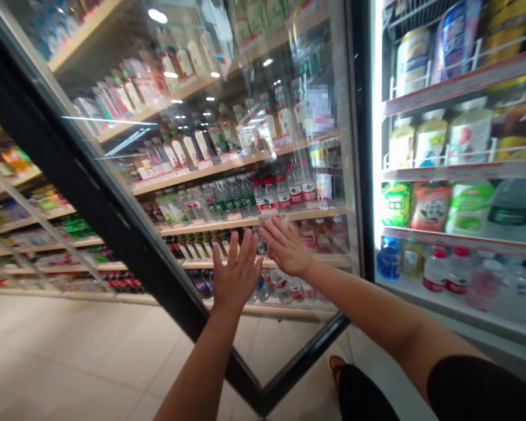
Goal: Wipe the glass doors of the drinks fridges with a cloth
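A black-framed glass door (263, 333) of a drinks fridge stands swung out in front of me. My left hand (235, 272) is raised with its fingers stretched and spread before the glass. Close beside it on the right, my right hand (286, 245) lies flat toward the pane, fingers extended and tilted to the left. Neither hand holds anything. Whether the palms actually touch the glass I cannot tell. Through the pane, rows of bottles with red labels (284, 193) show behind the hands.
To the right is the lit fridge interior, with drink bottles (433, 269) and pouches (432, 207) on wire-fronted shelves (460, 240). Store shelves (30, 237) run along the left. Pale tiles cover the floor (70, 356). A shoe (336, 365) shows beneath the door's lower corner.
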`<state>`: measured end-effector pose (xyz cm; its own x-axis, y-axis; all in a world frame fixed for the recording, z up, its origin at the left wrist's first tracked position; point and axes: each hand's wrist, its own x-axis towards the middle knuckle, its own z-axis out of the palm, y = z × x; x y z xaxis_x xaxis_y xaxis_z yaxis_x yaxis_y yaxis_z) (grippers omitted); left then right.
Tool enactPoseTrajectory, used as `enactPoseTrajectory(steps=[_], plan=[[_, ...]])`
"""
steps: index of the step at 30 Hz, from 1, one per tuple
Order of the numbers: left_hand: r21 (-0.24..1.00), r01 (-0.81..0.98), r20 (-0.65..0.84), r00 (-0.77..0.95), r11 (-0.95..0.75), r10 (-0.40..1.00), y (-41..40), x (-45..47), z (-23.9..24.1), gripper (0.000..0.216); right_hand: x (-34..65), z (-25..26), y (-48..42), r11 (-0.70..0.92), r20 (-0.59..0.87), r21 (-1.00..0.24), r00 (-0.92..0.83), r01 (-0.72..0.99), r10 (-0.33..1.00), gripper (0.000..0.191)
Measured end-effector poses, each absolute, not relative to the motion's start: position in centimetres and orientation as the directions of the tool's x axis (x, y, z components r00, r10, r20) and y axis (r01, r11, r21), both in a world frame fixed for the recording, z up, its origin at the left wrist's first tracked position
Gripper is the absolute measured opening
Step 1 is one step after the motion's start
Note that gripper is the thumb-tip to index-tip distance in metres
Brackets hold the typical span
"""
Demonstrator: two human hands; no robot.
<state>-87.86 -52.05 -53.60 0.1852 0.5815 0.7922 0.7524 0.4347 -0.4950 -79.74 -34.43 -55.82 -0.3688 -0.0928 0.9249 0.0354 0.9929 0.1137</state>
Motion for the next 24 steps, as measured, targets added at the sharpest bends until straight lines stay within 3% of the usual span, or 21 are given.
enactPoseTrajectory(steps=[2,4,9,12,14,17,20,24], plan=[[-0.478,0.773,0.785,0.163,0.417,0.597,-52.1,-87.9,-53.6,0.079,-79.2,-56.0,-33.8,0.98,0.894,0.2,-0.411,0.007,-0.18,0.054],[-0.459,0.791,0.784,0.146,0.406,0.603,-52.2,-88.0,-53.7,0.078,-78.8,-55.6,-32.0,0.987,0.909,0.16,-0.394,0.032,-0.134,0.054],[-0.444,0.798,0.804,0.154,0.407,0.575,-52.1,-88.3,-53.8,0.075,-78.5,-59.0,-26.8,0.954,0.954,-0.279,-0.084,0.113,0.289,0.057],[-0.452,0.789,0.805,0.16,0.415,0.572,-52.0,-88.3,-53.9,0.075,-78.1,-64.3,-23.8,0.801,0.802,-0.594,0.133,0.073,0.583,0.06],[-0.451,0.788,0.804,0.156,0.418,0.574,-51.9,-88.2,-54.0,0.075,-77.9,-65.9,-21.9,0.75,0.744,-0.659,0.195,0.055,0.639,0.062],[-0.469,0.769,0.802,0.166,0.433,0.574,-51.8,-88.2,-54.0,0.075,-78.2,-63.1,-20.3,0.748,0.738,-0.662,0.216,0.05,0.639,0.062],[-0.499,0.738,0.796,0.183,0.455,0.577,-51.8,-88.2,-53.9,0.074,-79.0,-58.2,-22.1,0.821,0.82,-0.567,0.146,0.068,0.554,0.06],[-0.507,0.732,0.793,0.19,0.455,0.579,-51.9,-88.1,-53.7,0.076,-79.5,-58.6,-29.5,0.977,0.972,-0.18,-0.134,0.116,0.195,0.06]])
